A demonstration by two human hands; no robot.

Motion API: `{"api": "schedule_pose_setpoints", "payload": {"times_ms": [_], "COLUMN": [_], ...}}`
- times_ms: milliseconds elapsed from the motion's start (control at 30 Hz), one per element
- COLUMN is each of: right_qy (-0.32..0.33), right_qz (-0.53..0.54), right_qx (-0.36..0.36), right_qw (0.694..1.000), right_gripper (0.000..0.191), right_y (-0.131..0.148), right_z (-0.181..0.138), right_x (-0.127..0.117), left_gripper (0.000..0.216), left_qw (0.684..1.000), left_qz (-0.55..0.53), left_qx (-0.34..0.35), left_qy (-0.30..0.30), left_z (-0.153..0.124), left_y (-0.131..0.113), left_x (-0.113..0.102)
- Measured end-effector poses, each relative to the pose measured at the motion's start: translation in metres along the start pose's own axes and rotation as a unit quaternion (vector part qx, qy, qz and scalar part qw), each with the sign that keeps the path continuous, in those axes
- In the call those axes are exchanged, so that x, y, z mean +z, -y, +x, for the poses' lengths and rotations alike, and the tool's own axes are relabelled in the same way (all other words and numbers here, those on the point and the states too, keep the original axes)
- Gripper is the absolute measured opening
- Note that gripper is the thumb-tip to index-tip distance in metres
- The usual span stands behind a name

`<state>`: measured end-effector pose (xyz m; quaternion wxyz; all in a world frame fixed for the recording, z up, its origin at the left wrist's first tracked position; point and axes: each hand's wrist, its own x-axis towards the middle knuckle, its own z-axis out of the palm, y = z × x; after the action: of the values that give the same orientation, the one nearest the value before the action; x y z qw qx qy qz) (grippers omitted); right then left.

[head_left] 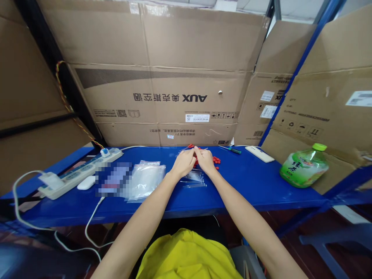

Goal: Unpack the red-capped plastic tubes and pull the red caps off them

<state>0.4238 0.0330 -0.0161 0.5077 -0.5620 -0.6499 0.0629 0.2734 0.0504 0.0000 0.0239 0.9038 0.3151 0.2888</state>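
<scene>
My left hand (183, 162) and my right hand (205, 159) meet over the middle of the blue table, fingertips pinched close together. What they hold between them is mostly hidden; a thin tip shows just past the right fingers. Under and in front of the hands lies a loose pile of thin, clear sticks or tubes (194, 176). Small red pieces (216, 159) are heaped beside my right hand, with more partly covered by the hands. Left of my left hand rests a stack of clear plastic bags (147, 179).
On the left are a power strip (90, 170), a white case (86, 183) and a blurred-out phone (114, 179) with its cable. A green-handled screwdriver (234, 150), a white phone (259, 154) and a green bottle (303, 168) lie to the right. Cardboard (174, 46) walls the back.
</scene>
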Motion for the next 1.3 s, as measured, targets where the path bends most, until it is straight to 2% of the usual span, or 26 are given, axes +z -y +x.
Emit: {"api": "schedule_pose_setpoints", "payload": {"times_ms": [100,333,767,1100,1300], "right_qy": [-0.042,-0.048,-0.063,-0.059,-0.029], "right_qz": [-0.003,0.005,-0.001,0.085,0.125], "right_qx": [0.002,0.003,-0.026,0.011,0.083], "right_qw": [0.999,0.999,0.998,0.995,0.988], "right_gripper": [0.065,0.055,0.058,0.056,0.047], "right_y": [0.004,0.004,0.006,0.008,-0.002], "right_z": [0.001,0.005,0.005,0.008,0.013], "right_x": [0.004,0.005,0.011,0.009,-0.003], "left_gripper": [0.028,0.026,0.031,0.019,0.013], "left_qw": [0.998,0.988,0.966,0.961,0.969], "left_qz": [-0.055,-0.14,-0.25,-0.262,-0.248], "left_qx": [0.002,-0.062,-0.048,-0.033,0.012], "left_qy": [-0.014,-0.027,-0.049,-0.076,-0.008], "left_z": [0.0,0.007,0.009,0.007,0.005], "left_y": [0.0,0.002,0.006,0.004,0.001], "left_x": [0.004,0.014,0.015,0.011,0.007]}}
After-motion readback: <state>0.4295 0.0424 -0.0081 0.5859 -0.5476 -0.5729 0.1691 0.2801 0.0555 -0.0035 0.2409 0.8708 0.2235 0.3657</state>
